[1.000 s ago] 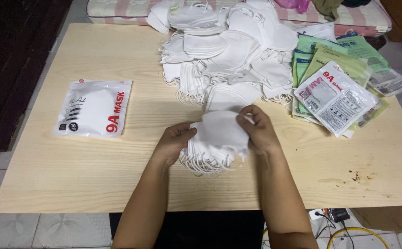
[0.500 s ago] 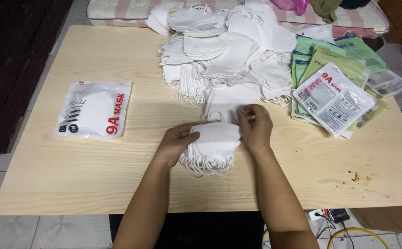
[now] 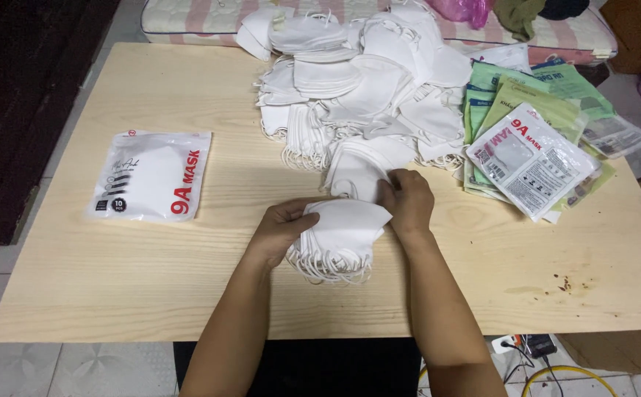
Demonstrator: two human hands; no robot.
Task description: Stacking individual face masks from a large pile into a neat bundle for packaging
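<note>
A small stack of folded white face masks (image 3: 339,235) lies on the light wooden table (image 3: 151,287) in front of me, ear loops hanging toward me. My left hand (image 3: 280,228) grips the stack's left edge. My right hand (image 3: 409,200) rests at the stack's upper right corner and pinches the edge of a white mask (image 3: 357,170) from the near side of the big heap.
A large heap of loose white masks (image 3: 368,81) covers the far middle of the table. A sealed white mask packet (image 3: 150,175) lies at the left. A pile of green and white flat packets (image 3: 534,140) sits at the right. Cables lie on the floor below.
The stack was lowered onto the table and squared up. My right hand slid off its top and reached slightly farther, to a mask at the heap's near edge.
</note>
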